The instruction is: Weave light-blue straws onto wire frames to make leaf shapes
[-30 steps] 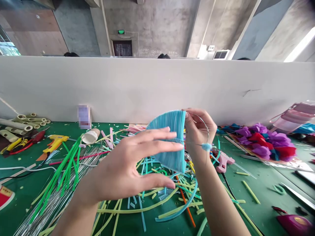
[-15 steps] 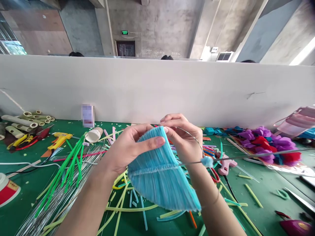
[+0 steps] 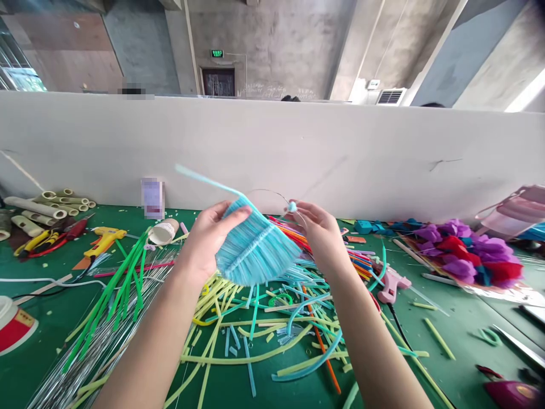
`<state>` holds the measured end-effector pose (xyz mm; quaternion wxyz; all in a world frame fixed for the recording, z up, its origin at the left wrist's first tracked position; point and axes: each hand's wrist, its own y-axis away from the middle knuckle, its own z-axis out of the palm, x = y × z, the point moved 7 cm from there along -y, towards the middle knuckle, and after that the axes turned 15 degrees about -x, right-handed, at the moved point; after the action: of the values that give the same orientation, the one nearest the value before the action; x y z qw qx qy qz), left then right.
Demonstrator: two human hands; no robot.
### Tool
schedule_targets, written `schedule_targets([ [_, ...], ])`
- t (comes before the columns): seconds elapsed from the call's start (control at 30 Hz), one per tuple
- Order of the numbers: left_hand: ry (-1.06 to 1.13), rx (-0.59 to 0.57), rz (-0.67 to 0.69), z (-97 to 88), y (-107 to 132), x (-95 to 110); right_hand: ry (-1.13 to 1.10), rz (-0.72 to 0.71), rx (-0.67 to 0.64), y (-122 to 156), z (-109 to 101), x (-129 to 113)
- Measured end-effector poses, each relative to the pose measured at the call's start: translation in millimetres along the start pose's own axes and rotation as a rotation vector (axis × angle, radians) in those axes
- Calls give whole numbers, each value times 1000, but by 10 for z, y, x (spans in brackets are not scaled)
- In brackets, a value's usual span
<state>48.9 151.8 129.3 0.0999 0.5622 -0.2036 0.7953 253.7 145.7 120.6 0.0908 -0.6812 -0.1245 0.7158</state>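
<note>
A light blue pleated fan piece (image 3: 255, 250) is held up over the green table (image 3: 46, 329). My left hand (image 3: 208, 238) is closed on its upper left corner, thumb on top. My right hand (image 3: 319, 230) pinches a thin curved wire with a small blue ball (image 3: 292, 207) on it, just right of the fan. A pale blue strip (image 3: 204, 179) sticks up and left from the fan's top. Below both hands lies a heap of coloured straw pieces (image 3: 264, 318).
Green strips and silver wires (image 3: 106, 301) lie at left, with a yellow glue gun (image 3: 102, 238), pliers and paper tubes (image 3: 42, 207). A pink glue gun (image 3: 392, 281) and purple and red paper flowers (image 3: 464, 250) are at right. A white partition wall (image 3: 383, 153) backs the table.
The fan has swung up and turned flatter, and now sits higher and smaller in view. My right hand rose with the wire, and the blue ball moved from below it to above its fingers.
</note>
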Motion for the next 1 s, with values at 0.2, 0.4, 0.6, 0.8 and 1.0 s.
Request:
schedule_targets([
  [0.2, -23, 177, 174, -195, -43, 35, 174, -218, 229, 109, -93, -275],
  [0.4, -94, 135, 137, -49, -49, -16, 641, -262, 130, 193, 309, -398],
  [0.6, -120, 73, 134, 82, -22, 1, 610, -155, 151, 168, 274, -263],
  [0.8, -173, 51, 170, 138, -12, 14, 418, -108, 52, 122, 272, -229],
  [1.0, -201, 92, 209, 104, -2, 23, 273, -74, -50, 91, 287, -209],
])
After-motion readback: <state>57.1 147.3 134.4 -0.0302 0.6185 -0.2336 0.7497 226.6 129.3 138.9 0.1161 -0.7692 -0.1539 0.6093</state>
